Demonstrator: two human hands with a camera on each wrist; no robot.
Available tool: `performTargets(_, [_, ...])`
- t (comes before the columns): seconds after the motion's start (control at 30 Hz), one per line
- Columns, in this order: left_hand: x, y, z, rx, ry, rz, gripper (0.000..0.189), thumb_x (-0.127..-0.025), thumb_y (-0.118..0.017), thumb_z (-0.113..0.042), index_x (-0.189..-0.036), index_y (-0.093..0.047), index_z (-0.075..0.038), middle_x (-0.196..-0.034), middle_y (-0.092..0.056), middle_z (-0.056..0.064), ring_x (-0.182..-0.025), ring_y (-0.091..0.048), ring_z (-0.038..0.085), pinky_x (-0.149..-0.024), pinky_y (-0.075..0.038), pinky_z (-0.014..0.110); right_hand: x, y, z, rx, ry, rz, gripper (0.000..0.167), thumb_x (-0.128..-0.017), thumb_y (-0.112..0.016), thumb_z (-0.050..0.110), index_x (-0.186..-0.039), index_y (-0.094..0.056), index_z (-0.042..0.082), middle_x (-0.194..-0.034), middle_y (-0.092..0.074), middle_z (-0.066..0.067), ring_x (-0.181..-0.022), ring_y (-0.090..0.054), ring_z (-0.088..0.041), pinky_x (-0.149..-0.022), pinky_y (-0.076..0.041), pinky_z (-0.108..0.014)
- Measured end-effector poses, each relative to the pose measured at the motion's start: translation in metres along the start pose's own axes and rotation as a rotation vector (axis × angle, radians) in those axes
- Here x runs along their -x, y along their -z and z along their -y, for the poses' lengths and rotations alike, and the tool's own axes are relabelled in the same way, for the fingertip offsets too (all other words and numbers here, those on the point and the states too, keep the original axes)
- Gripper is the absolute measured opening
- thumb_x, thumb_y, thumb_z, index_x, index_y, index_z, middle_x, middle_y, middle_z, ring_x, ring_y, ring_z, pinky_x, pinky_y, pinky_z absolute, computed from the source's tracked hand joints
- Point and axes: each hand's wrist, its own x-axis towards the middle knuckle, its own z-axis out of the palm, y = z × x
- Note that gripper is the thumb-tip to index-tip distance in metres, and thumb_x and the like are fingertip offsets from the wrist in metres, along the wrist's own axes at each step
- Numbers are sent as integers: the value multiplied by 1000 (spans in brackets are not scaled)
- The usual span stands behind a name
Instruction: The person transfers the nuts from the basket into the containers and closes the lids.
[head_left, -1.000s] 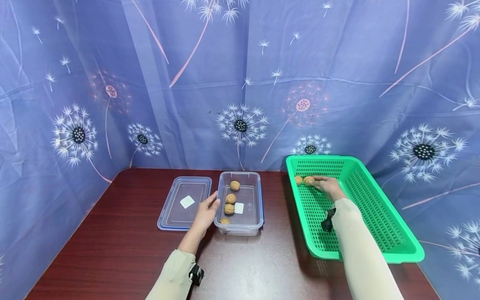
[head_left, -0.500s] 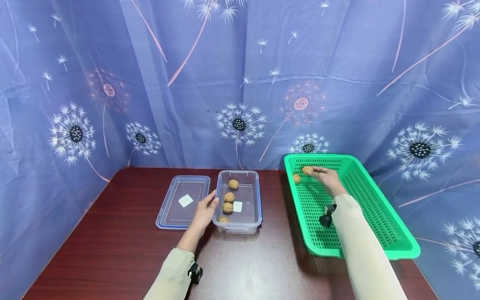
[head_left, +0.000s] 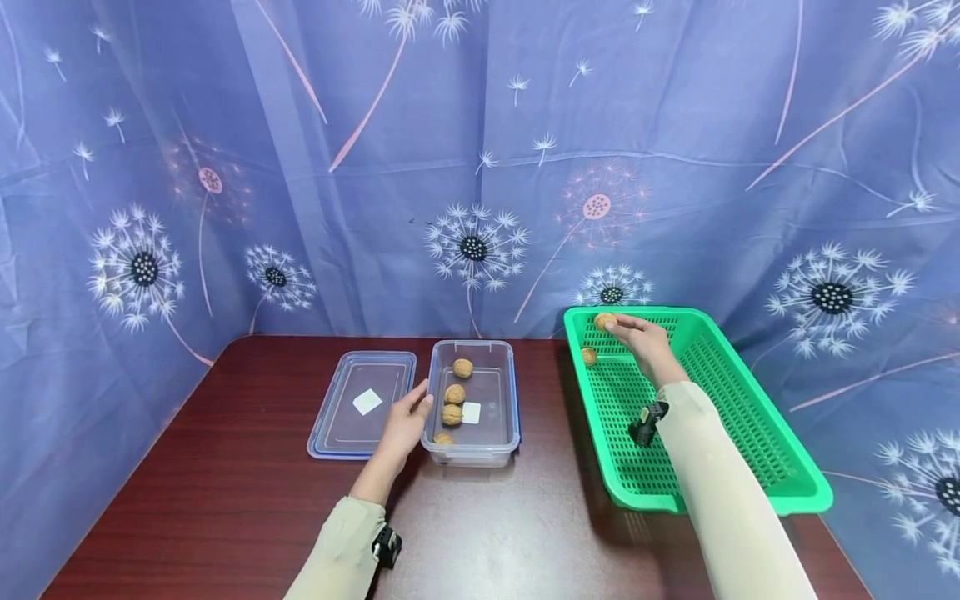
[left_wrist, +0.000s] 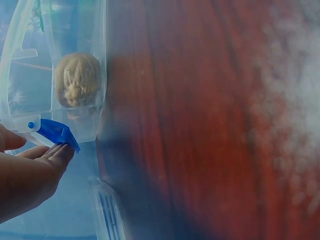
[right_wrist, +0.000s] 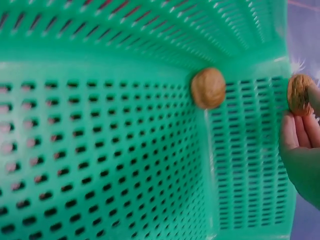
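My right hand [head_left: 647, 343] pinches a walnut [head_left: 603, 320] between thumb and fingertips, up at the back left of the green basket [head_left: 621, 492]. In the right wrist view that held walnut [right_wrist: 298, 94] is level with the basket's rim. A second walnut [right_wrist: 208, 88] lies below in a corner of the basket. My left hand [head_left: 401, 427] rests against the left side of a clear plastic box [head_left: 495, 454], fingers extended. Its fingertips touch the blue clip [left_wrist: 56, 132] in the left wrist view. Several walnuts [head_left: 454, 393] sit along the box's left half.
Left of the box, a clear lid [head_left: 341, 425] with a blue seal and a white label lies on the dark red wooden table [head_left: 225, 467]. A blue curtain [head_left: 375, 250] with dandelion prints hangs close behind the table, box and basket.
My right hand has lifted a walnut from the basket floor and moved it up and back to the left, towards the rim. The left hand stays at the box.
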Motion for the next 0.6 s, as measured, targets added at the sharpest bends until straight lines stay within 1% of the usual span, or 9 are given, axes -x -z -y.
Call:
performTargets(0.17, [0,0,1,-5,-9,-1,43,-100,-49,-10,-140,-44,4,-144,-42,22,-135,-35,39,-113,-30,48,0,-10,10,-91,16,-48,58,-95,-61,15,-147,-37,4,-152,-34,-15,-139,-35,-24,-114,-31,-33])
performTargets(0.33, [0,0,0,-8,-7,-3,43,-100,-49,-9,-140,-44,4,-144,-42,22,-135,-35,39,-113,-29,49,5,-22,24,-160,39,-53,58,-93,-64,13,-145,-41,5,-150,-38,-14,-136,-39,-23,-112,-33,-29])
performTargets(0.43, [0,1,0,-10,-2,-3,43,-100,-49,-10,-140,-44,4,-144,-43,22,-136,-35,39,-113,-29,48,9,-29,33,-150,61,-32,58,-93,-64,15,-146,-40,6,-151,-38,-12,-136,-40,-22,-110,-35,-26])
performTargets(0.6, [0,1,-1,-3,3,5,43,-100,-48,-10,-141,-44,3,-144,-42,22,-136,-34,38,-113,-29,48,17,-42,48,-183,90,-30,58,-92,-65,12,-145,-41,5,-149,-40,-14,-133,-44,-22,-104,-41,-21])
